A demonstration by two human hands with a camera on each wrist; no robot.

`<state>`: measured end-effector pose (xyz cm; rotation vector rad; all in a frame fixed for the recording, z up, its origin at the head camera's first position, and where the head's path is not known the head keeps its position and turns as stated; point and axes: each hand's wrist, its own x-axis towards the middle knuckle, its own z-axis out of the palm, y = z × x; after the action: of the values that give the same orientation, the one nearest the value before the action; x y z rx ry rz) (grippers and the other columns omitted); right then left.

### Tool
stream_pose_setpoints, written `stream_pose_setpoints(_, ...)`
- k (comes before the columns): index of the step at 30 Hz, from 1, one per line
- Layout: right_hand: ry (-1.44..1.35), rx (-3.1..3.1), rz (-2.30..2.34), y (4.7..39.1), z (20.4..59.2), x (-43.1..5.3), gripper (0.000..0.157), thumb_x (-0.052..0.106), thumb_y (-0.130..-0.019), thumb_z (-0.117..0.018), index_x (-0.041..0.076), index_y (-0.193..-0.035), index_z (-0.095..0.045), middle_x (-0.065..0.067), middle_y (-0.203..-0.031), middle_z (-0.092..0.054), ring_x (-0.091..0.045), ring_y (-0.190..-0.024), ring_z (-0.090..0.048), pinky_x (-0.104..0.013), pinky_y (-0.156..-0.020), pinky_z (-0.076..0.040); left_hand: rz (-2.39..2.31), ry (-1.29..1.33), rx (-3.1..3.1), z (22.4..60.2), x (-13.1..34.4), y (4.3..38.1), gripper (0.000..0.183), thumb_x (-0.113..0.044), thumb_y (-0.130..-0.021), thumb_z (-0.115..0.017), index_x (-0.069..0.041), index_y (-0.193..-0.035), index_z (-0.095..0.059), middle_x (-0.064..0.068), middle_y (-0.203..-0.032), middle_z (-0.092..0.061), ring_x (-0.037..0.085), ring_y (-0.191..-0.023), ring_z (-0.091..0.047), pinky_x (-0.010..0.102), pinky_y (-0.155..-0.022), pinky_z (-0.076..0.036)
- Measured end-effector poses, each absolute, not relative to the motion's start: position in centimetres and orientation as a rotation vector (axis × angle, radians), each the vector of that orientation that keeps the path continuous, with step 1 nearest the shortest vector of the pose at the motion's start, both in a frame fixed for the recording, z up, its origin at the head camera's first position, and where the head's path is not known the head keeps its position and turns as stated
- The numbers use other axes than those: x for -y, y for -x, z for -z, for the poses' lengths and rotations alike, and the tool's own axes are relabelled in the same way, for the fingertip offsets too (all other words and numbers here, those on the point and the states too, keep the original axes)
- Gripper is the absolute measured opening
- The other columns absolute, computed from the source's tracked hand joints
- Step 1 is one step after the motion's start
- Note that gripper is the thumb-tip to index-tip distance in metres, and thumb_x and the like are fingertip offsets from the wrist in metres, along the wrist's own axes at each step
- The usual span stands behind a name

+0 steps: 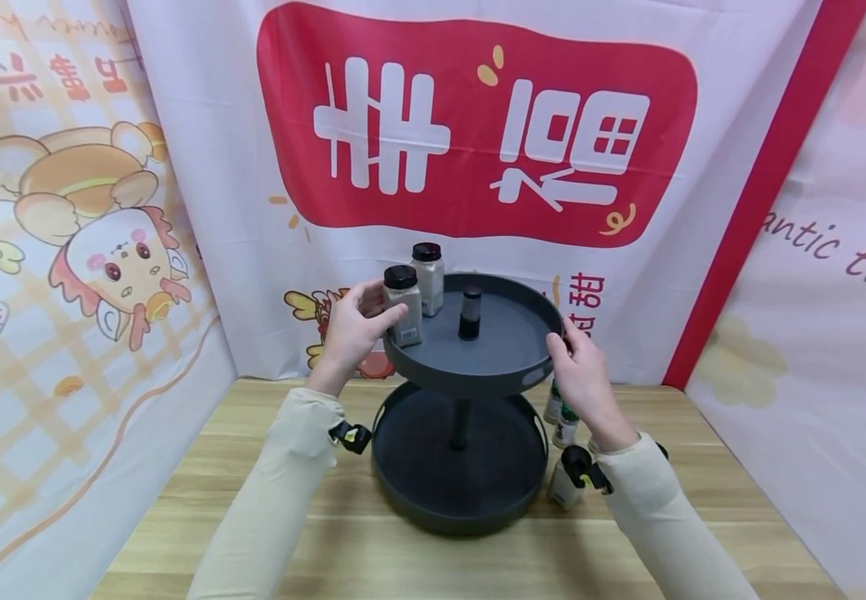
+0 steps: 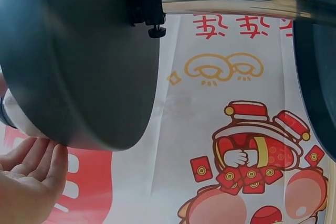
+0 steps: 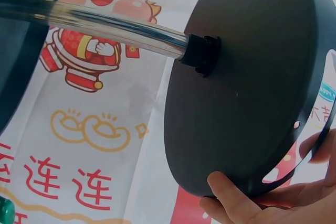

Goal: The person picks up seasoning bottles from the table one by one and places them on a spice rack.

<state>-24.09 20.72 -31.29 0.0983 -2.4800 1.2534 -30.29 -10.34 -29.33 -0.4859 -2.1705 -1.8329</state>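
Note:
A dark grey two-tier round stand has an upper tray [image 1: 511, 333] and a lower tray [image 1: 417, 475], joined by a metal pole [image 2: 226, 0]. My left hand [image 1: 350, 333] holds a black-capped clear jar [image 1: 407, 325] of pale contents at the upper tray's left edge, thumb across its front. In the left wrist view, those fingertips also meet the tray's side. A second black-capped jar [image 1: 430, 287] stands just behind the first. At the opposite side, my right hand [image 1: 586, 375] grips the upper tray's rim beside a handle slot. A short post [image 1: 470, 315] rises from the tray's middle.
Right of the stand, partly behind my right arm, are two green-capped bottles [image 1: 565, 429] and another jar [image 1: 563, 492] on the wooden table [image 1: 342, 550]. A printed cloth backdrop [image 1: 215, 208] hangs close behind the stand, with printed walls at both sides.

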Motion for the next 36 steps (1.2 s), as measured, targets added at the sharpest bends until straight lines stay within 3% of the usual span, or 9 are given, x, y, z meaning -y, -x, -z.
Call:
stream_pose_setpoints(16,-0.199,2.453,-1.406,25.0,31.1,-21.8,0.060,0.035,-0.102,-0.035,0.001,-0.149,-0.019,-0.025,-0.144,-0.033,-0.036,-0.125,-0.039,-0.050,-0.100,-0.037,1.832,0.441,2.230,31.9,14.2,29.0,0.066,-0.032,-0.085,-0.071,-0.004,-0.137,-0.042,0.012,-0.134,-0.050,0.027,-0.125,-0.046,0.039,-0.104,-0.037)
stream_pose_setpoints(26,-0.223,2.480,-1.439,25.9,31.0,-22.7,0.054,0.032,-0.104,-0.030,0.005,-0.150,-0.022,-0.020,-0.149,-0.028,-0.035,-0.129,-0.039,-0.049,-0.107,-0.029,1.670,0.362,2.393,33.8,17.2,28.1,0.070,-0.038,-0.085,-0.070,-0.002,-0.138,-0.041,0.016,-0.137,-0.047,0.031,-0.126,-0.043,0.044,-0.106,-0.034)
stream_pose_setpoints(36,-0.229,2.487,-1.449,26.8,30.8,-23.2,0.053,0.033,-0.103,-0.032,0.007,-0.149,-0.026,-0.016,-0.151,-0.028,-0.031,-0.133,-0.034,-0.046,-0.109,-0.026,1.570,0.259,2.515,37.0,20.0,27.9,0.084,-0.046,-0.083,-0.069,0.000,-0.143,-0.032,0.020,-0.147,-0.034,0.038,-0.134,-0.030,0.048,-0.110,-0.024)
